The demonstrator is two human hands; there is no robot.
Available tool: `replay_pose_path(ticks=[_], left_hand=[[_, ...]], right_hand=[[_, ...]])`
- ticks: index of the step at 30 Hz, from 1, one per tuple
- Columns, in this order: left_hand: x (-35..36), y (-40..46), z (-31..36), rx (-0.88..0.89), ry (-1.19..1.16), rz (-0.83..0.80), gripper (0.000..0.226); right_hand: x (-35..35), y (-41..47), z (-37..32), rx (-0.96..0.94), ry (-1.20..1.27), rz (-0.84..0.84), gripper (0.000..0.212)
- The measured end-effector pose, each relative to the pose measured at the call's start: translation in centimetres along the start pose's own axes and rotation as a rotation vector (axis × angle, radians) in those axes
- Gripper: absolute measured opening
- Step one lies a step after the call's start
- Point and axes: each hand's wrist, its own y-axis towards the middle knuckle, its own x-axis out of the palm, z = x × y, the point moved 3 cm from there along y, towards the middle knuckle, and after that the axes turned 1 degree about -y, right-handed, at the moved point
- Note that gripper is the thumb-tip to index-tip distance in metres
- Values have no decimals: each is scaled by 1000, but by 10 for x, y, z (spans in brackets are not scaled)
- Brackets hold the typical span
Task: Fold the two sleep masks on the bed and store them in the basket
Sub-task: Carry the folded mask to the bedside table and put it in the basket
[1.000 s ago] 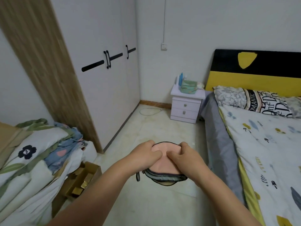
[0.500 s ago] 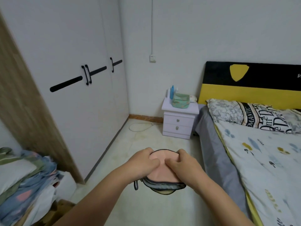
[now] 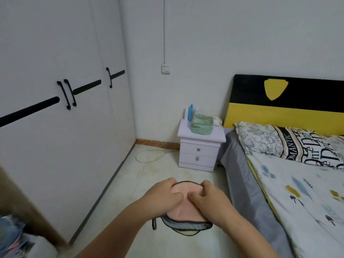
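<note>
Both my hands hold a stack of folded sleep masks [image 3: 186, 207] in front of me, above the floor. The top mask is pink with a dark trim; a grey one and a cream one show underneath at the near edge. My left hand [image 3: 163, 198] grips the stack's left side and my right hand [image 3: 210, 200] grips its right side, thumbs pressed on top. A short dark strap loop hangs at the lower left. A green fabric basket [image 3: 202, 124] stands on the lilac nightstand [image 3: 201, 146], well ahead of my hands.
The bed [image 3: 297, 192] with a patterned quilt and pillow runs along the right. White wardrobe doors [image 3: 65, 127] line the left. A white cable [image 3: 149, 157] loops on the floor by the nightstand. Bottles stand behind the basket. Piled bedding [image 3: 14, 237] sits at lower left.
The view has swung right and forward toward the nightstand; the bedding pile has slid out to the lower left. My hands keep the same hold on the masks.
</note>
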Motion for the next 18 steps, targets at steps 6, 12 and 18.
replay_pose_path(ticks=[6, 12, 18], left_hand=[[-37, 103, -7, 61, -7, -56, 26], [-55, 190, -4, 112, -25, -111, 29], [-54, 275, 14, 163, -7, -140, 32]], right_hand=[[1, 97, -23, 55, -16, 43, 24], [-5, 175, -29, 112, 20, 127, 24], [-25, 255, -14, 135, -12, 144, 28]])
